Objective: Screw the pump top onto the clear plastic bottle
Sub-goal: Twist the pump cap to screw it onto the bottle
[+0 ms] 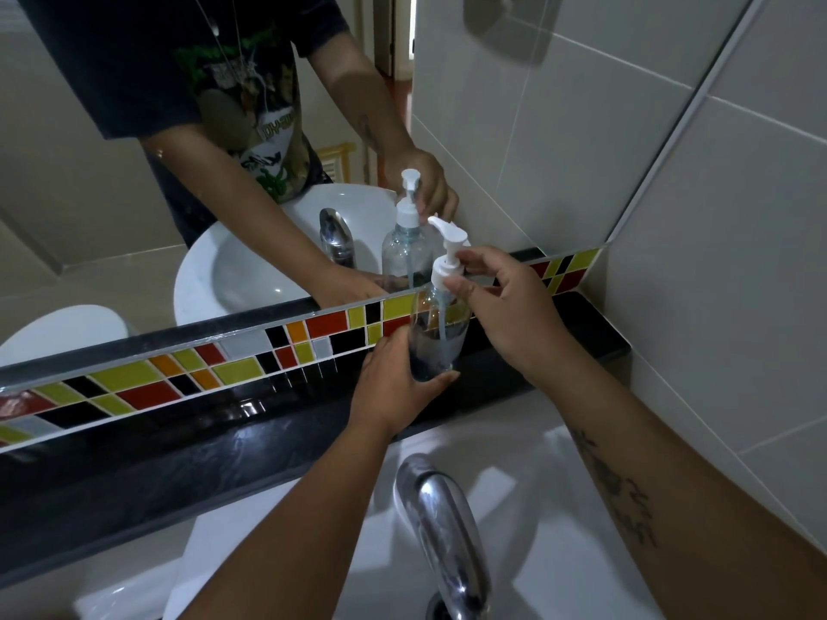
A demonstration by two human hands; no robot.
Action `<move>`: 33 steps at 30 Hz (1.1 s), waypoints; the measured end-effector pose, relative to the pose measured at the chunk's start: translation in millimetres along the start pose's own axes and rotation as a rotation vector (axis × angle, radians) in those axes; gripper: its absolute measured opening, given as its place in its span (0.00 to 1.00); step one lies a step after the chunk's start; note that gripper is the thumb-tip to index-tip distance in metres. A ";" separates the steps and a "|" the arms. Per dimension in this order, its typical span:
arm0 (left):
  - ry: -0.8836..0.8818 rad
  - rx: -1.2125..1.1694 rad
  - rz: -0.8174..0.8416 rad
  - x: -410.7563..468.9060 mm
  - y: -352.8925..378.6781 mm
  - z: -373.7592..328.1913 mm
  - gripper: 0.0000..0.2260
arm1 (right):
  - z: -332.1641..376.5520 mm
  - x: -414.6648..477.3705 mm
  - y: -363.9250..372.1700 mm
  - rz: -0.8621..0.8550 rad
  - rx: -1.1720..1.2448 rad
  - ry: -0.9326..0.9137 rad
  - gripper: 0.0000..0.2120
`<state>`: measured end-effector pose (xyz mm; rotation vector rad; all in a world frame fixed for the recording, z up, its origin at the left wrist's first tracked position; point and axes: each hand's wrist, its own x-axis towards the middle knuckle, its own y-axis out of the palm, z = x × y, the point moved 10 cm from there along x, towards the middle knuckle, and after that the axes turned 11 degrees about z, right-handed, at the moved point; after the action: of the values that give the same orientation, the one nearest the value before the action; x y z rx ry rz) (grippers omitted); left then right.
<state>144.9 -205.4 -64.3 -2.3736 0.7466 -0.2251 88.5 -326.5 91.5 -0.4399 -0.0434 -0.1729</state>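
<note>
The clear plastic bottle (436,337) stands upright on the black ledge (223,418) behind the sink. My left hand (394,382) wraps around its lower part from the left. The white pump top (447,252) sits on the bottle's neck, its tube hanging down inside the bottle. My right hand (501,302) pinches the pump's collar with thumb and fingertips from the right. The nozzle points up and to the left.
A chrome tap (443,530) rises over the white sink (537,485) right below my arms. A band of coloured tiles (179,373) runs behind the ledge, under a mirror (223,172) that reflects the bottle and a person's arms. White tiled wall (716,217) closes the right side.
</note>
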 end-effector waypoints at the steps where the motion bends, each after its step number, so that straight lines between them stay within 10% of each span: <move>1: 0.000 0.003 0.000 0.1 0.2 0.2 0.28 | 1.4 0.4 -1.7 -0.036 -0.012 -0.004 0.12; 11: 0.003 0.025 -0.012 -0.3 -1.7 -2.4 0.25 | -1.6 8.3 1.9 -0.006 -0.041 0.037 0.31; 19: -0.007 0.033 -0.015 -1.2 -1.7 -2.7 0.25 | 2.4 5.5 4.3 -0.041 -0.020 0.017 0.15; 33: 0.012 0.041 -0.026 -2.4 -5.2 -6.9 0.25 | 0.7 9.4 0.9 0.042 -0.025 0.021 0.27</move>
<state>143.0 -204.4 -55.6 -2.3466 0.7103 -0.2639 98.0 -326.9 92.6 -0.4636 -0.0110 -0.1366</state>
